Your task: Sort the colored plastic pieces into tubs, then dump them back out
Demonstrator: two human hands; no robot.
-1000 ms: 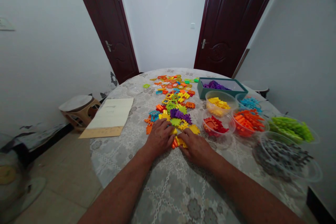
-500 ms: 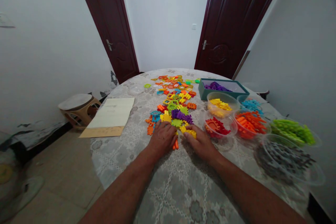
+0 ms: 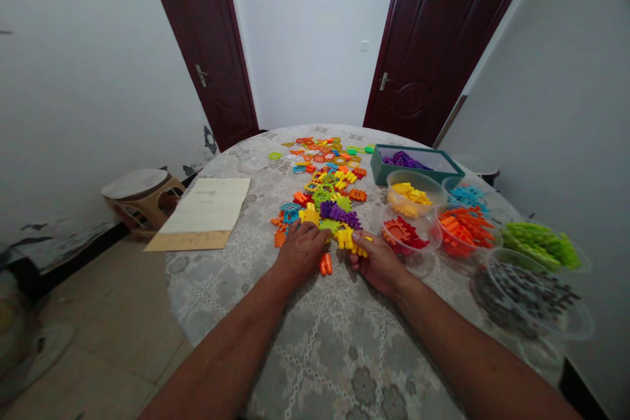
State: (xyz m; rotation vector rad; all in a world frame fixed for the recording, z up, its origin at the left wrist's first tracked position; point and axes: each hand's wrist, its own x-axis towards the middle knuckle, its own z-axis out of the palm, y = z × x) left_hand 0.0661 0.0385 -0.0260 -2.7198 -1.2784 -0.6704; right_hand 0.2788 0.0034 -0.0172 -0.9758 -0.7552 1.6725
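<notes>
Between the thumb and fingers of my right hand (image 3: 378,261) are yellow interlocking plastic building pieces (image 3: 346,239), held at the near right edge of a colourful pile. My left hand (image 3: 304,251) rests at the pile's near left side, fingers bent down and close together; what lies under them is hidden. An orange piece (image 3: 326,264) lies on the cloth between my hands. Just beyond my fingers are purple pieces (image 3: 339,213), a yellow piece (image 3: 309,214), a lime-green piece (image 3: 329,226) and blue pieces (image 3: 290,212).
Clear tubs of yellow (image 3: 411,194), red (image 3: 404,235), orange (image 3: 465,230), blue (image 3: 467,197), green (image 3: 544,244) and grey pieces (image 3: 531,292) stand at the right. Behind them is a green box (image 3: 418,175) with purple pieces. A paper pad (image 3: 207,207) lies left on the patterned tablecloth (image 3: 315,341).
My right hand has turned and lifted the yellow pieces slightly, so more of them shows. My left hand has shifted a little, uncovering more of the orange piece. The view has tilted slightly.
</notes>
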